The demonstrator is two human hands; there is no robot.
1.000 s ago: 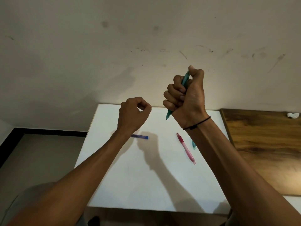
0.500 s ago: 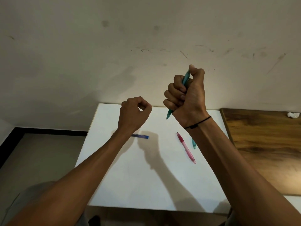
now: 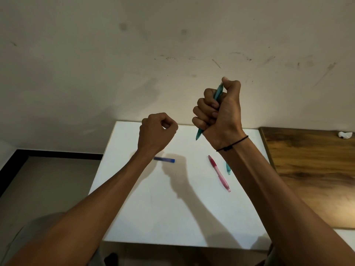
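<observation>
My right hand (image 3: 221, 116) is raised above the white table (image 3: 153, 217) in a fist and grips a teal pen (image 3: 199, 133), tip down, with the thumb on its top end. My left hand (image 3: 155, 133) hovers to its left, fingers curled into a fist with nothing in it. A blue pen (image 3: 165, 159) lies on the table, partly hidden behind my left wrist. A pink pen (image 3: 220, 173) lies under my right wrist, and the end of another teal pen (image 3: 227, 168) shows beside my right forearm.
A brown wooden tabletop (image 3: 307, 169) adjoins the white table on the right, with a small crumpled white thing (image 3: 345, 134) near its far edge. A marked pale wall rises just behind both tables. Grey floor with a black skirting lies to the left.
</observation>
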